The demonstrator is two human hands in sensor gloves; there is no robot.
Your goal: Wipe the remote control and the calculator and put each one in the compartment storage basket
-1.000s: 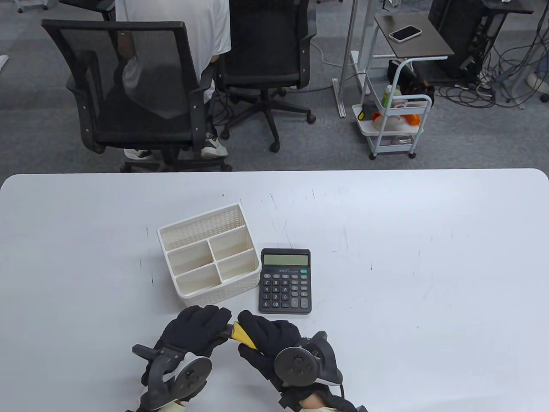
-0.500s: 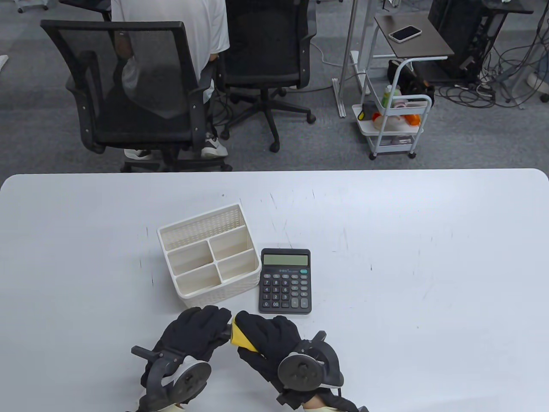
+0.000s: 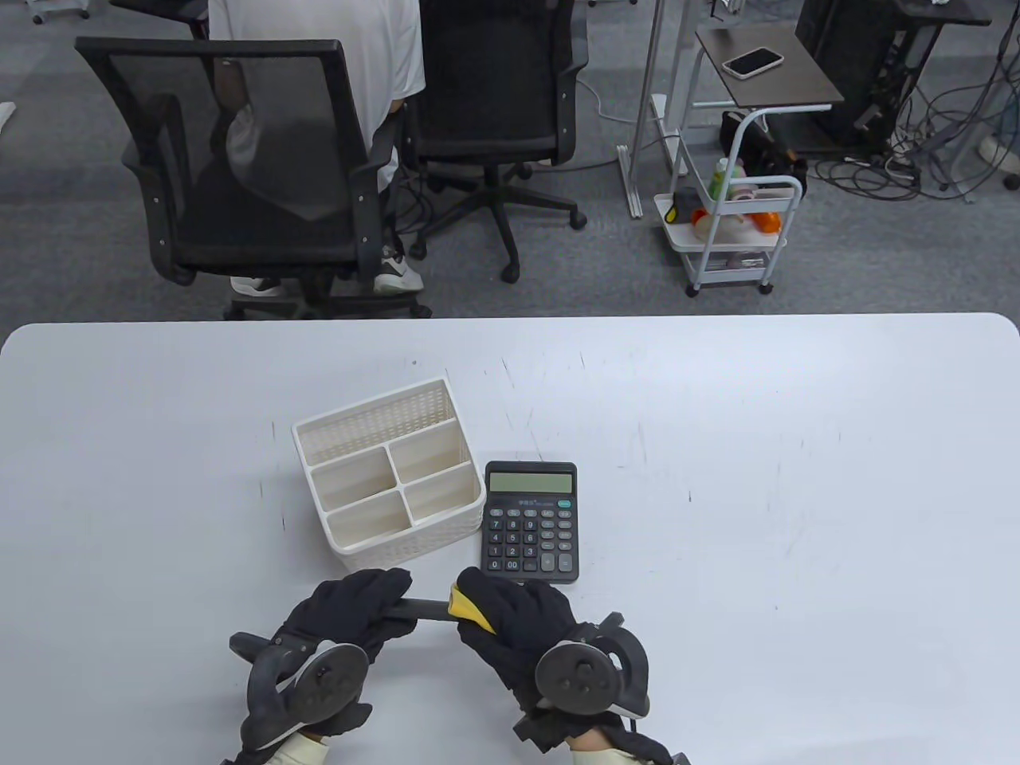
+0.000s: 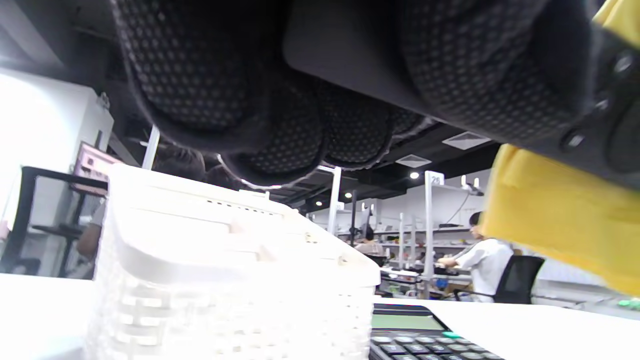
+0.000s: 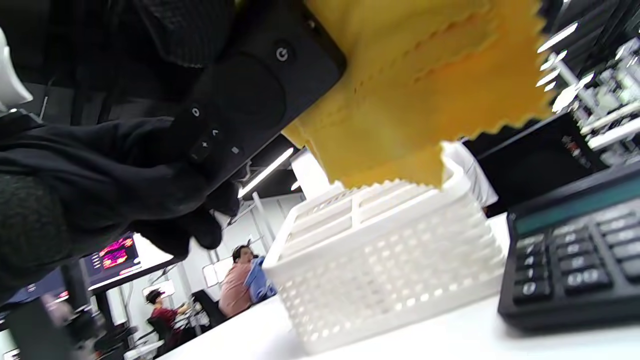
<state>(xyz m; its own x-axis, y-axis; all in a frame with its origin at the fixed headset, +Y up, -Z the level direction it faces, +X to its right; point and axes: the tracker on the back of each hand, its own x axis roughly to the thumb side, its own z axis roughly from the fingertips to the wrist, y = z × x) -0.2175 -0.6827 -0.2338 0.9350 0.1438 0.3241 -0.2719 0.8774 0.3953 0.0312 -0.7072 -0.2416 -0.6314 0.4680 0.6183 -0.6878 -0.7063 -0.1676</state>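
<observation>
White table [image 3: 717, 446] carries the compartment storage basket [image 3: 388, 478] left of centre, with the calculator [image 3: 530, 522] flat just beside its right wall, both set back from the near edge. Close to that near edge the left hand [image 3: 351, 617] grasps one end of the black remote control [image 3: 422, 610], held above the tabletop. The right hand [image 3: 518, 629] clamps a yellow cloth [image 3: 464, 610] around the remote's other end.

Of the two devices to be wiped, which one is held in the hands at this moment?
The remote control: the left hand grips it, the right hand presses a yellow cloth on it. The calculator lies untouched.
</observation>
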